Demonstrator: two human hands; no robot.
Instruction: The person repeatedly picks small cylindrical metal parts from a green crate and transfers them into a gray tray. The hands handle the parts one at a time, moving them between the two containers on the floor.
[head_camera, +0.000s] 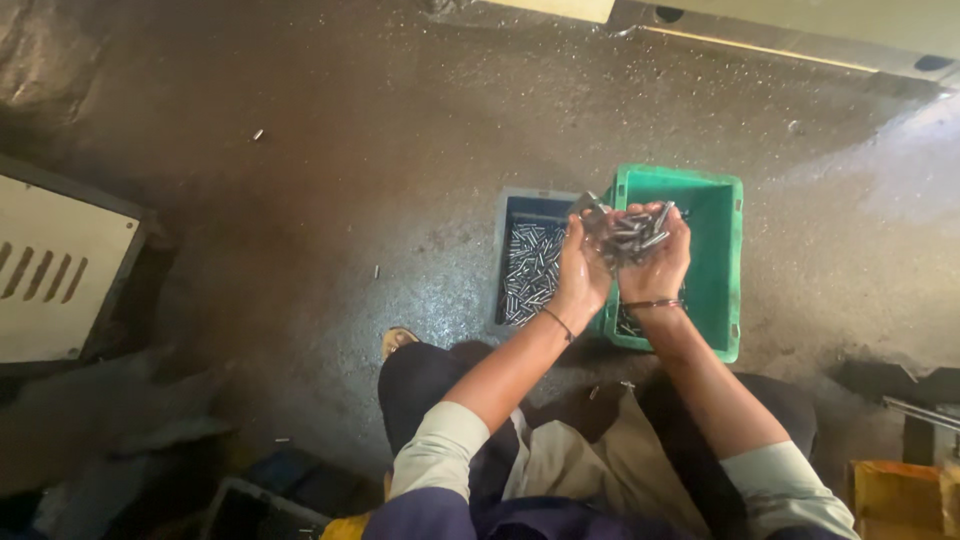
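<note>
My left hand (581, 272) and my right hand (660, 265) are cupped together, palms up, around a heap of small metal pins (627, 232). The hands hover above the seam between two crates on the floor. A dark blue crate (512, 215) on the left holds a layer of shiny metal pins (531, 270). To the right, a green plastic crate (725, 270) has a few pins visible at its near end below my wrists. A thin bracelet circles each wrist.
The floor (380, 150) is dark, oily and speckled with stray pins. A grey cabinet with vent slots (50, 275) stands at the left. My knees sit at the bottom centre. A yellow box (900, 500) and a metal rod (920, 412) are at the lower right.
</note>
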